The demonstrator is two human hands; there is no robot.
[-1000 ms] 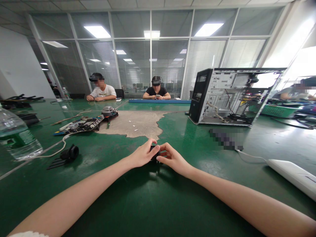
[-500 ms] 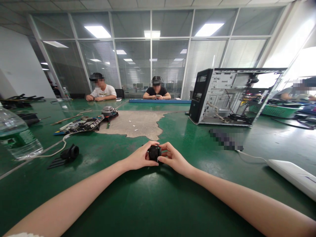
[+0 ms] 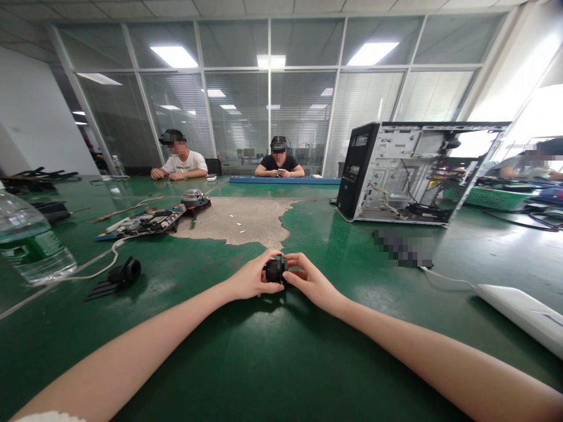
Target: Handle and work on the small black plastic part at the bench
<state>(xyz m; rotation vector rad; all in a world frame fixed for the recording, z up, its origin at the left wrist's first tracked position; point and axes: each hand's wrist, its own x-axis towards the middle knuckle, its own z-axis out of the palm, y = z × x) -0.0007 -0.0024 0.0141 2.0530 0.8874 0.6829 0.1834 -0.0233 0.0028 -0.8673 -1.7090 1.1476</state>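
Between my two hands is a small black cylindrical part [image 3: 275, 271] with a flanged rim, held just above the green tabletop; its exact kind I cannot make out. My left hand [image 3: 250, 278] wraps its thumb and fingers around the left side. From the right, the thumb and fingertips of my right hand [image 3: 310, 278] pinch the rim. The fingers hide parts of it. Off to the left lies a similar black round piece [image 3: 125, 271] beside a flat slatted black piece [image 3: 99, 288].
A water bottle [image 3: 35, 246] stands at left, near a circuit board [image 3: 145, 223]. An opened computer case [image 3: 409, 173] stands at right. Closer are a blurred dark object [image 3: 400, 249], a cable and a white device [image 3: 523, 313]. Two people sit opposite; another is at far right.
My fingers have shifted slightly on the black part, and its rim is turned a little. Both hands stay in nearly the same place.
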